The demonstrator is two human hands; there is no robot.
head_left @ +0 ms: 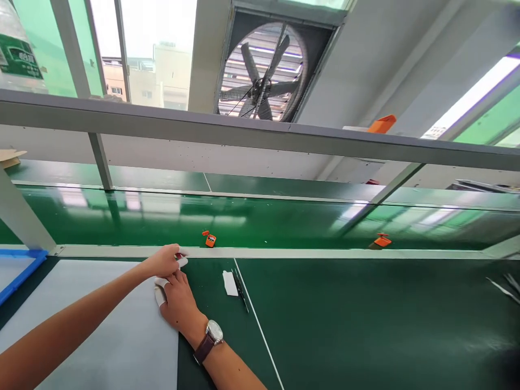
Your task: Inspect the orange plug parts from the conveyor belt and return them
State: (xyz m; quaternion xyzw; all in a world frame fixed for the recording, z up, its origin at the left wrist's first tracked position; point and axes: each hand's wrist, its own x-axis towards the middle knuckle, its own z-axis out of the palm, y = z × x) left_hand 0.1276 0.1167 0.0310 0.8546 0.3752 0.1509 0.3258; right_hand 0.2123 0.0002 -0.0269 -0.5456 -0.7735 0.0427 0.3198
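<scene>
My left hand [163, 261] reaches in over the upper right corner of a large white sheet [109, 330], fingers pinched together. White coverings wrap some fingertips, and a small bit of dark red shows between them; what it is I cannot make out. Just below and touching or nearly touching it is my right hand [181, 304], fingers bent together and a white covering on its thumb. Anything in its grip is hidden. A wristwatch [214, 331] is on the right wrist. To the right lie a small white paper piece [230, 283] and a thin black pen-like tool [240, 291].
A pale rail [309, 253] runs along the green table's [365, 325] back edge. Beyond it sit two small orange items [210, 240], [382, 240]. A blue frame [24, 273] lies far left. A grey crossbar [260, 127] spans above, before a wall fan [262, 76].
</scene>
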